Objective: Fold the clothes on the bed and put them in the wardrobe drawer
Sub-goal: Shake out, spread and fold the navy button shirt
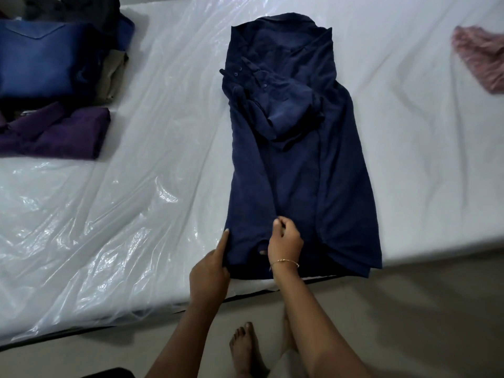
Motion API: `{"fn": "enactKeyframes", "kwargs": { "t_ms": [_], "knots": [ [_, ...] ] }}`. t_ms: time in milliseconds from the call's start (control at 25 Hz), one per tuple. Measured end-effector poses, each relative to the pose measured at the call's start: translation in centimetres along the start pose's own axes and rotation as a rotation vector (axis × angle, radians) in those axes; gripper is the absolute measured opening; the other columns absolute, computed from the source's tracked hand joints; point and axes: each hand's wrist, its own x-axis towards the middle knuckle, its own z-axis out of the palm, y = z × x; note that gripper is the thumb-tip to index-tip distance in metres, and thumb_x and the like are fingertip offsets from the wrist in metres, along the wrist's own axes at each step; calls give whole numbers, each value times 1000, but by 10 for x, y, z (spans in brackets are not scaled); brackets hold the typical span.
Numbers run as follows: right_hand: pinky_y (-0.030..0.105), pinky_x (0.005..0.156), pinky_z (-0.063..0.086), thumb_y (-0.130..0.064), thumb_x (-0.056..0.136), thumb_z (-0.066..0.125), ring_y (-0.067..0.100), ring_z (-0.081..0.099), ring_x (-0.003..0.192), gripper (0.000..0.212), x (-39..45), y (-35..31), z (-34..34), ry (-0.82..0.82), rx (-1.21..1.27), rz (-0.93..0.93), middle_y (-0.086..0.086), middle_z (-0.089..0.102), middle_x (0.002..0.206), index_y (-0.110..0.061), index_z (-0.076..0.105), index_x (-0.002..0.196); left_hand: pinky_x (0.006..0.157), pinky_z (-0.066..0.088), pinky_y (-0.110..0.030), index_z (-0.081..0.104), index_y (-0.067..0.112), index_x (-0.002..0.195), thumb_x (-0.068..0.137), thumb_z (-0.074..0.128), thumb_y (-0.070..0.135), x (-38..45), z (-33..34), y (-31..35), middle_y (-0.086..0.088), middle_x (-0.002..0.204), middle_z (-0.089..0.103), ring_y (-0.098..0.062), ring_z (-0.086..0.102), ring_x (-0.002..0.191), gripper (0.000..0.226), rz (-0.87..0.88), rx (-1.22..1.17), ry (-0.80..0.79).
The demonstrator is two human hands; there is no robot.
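A: Head view first. Where is the shirt?

B: The navy shirt [300, 165] lies lengthwise on the bed [409, 159], its hem at the near edge and its collar toward the far side. Both sides are folded in, and a buttoned sleeve is bunched over the chest.

A: And the hands?

B: The left hand [210, 271] is at the hem's left corner, forefinger stretched straight along the cloth's edge while the other fingers curl round the fabric. The right hand [285, 241] rests on the hem just beside it, fingers curled, thumb and forefinger pinching a small pleat of the cloth. A thin bracelet [285, 261] circles that wrist.

A: Anything else on the bed?

B: Clear plastic sheeting [95, 227] covers its left half. At the far left corner sit a folded blue garment [46, 61] and a folded purple garment [54, 132]; a pink cloth [482, 58] lies at the right edge.
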Motion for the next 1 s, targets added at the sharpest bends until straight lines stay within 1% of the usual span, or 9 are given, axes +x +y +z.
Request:
{"fn": "enactKeyframes", "kwargs": {
  "t_ms": [120, 240, 360, 440, 520, 600, 720, 880, 1000],
  "knots": [
    [34, 54, 53, -18, 98, 45, 27, 63, 63, 23, 0, 11, -5, -29, -272, -78, 15, 62, 86, -7, 49, 117, 65, 33, -27, 29, 24, 146, 68, 28, 10, -1, -1, -1, -10, 100, 64, -25, 53, 79, 79, -106, -158, -74],
    [30, 60, 40, -22, 100, 37, 30, 62, 85, 21, 0, 15, -12, -105, -712, -235, 14, 64, 94, -11, 44, 117, 50, 31, -22, 35, 24, 144, 73, 39, 5, -1, 2, -9, -3, 89, 53, -17, 47, 64, 74, 78, -23, -46],
    [30, 60, 37, -21, 100, 39, 30, 61, 87, 18, 3, 11, -18, -208, -921, -349, 12, 63, 95, -12, 51, 110, 51, 27, -8, 63, 19, 121, 77, 39, 37, -5, 2, -16, 4, 87, 51, -6, 45, 61, 54, 243, -31, -52],
    [32, 56, 40, -10, 85, 60, 33, 60, 78, 8, 8, 7, -26, -19, -902, -518, 13, 60, 85, -10, 63, 92, 57, 31, -11, 68, 17, 98, 81, 31, 56, -1, -4, -7, 8, 83, 53, -5, 50, 66, 56, 132, -188, -41],
    [35, 56, 42, 0, 65, 74, 35, 56, 72, 20, 19, 9, -39, 344, -847, -580, 13, 58, 81, -12, 68, 79, 63, 38, -20, 58, 17, 94, 88, 36, 57, 10, -8, 8, 8, 80, 54, -12, 55, 74, 46, -86, -360, -4],
    [45, 71, 42, -1, 70, 71, 39, 53, 91, 27, 30, 13, -58, 536, -730, -389, 16, 57, 103, -15, 70, 94, 71, 43, -28, 47, 16, 112, 91, 55, 39, 26, -10, 23, 4, 85, 55, -18, 57, 81, 32, -256, -507, -43],
    [49, 95, 32, -18, 88, 60, 37, 37, 120, 46, 41, 23, -93, 394, -757, -11, 17, 36, 138, -27, 51, 132, 78, 42, -27, 41, 15, 125, 83, 70, 18, 38, -14, 30, 4, 100, 53, -17, 53, 91, 50, -184, -478, -194],
    [41, 95, 39, -35, 89, 60, 32, 41, 111, 64, 43, 25, -125, 155, -934, 38, 16, 34, 130, -39, 28, 144, 100, 41, -29, 52, 27, 130, 82, 66, 2, 45, -20, 31, 1, 127, 54, -20, 50, 119, 56, -113, -423, -407],
    [37, 94, 41, -42, 85, 63, 31, 45, 107, 86, 43, 14, -140, 39, -973, 135, 16, 44, 122, -38, 5, 148, 100, 42, -29, 61, 25, 121, 83, 62, -2, 50, -25, 35, -3, 127, 56, -21, 51, 117, 47, -142, -369, -475]
  ]
}}
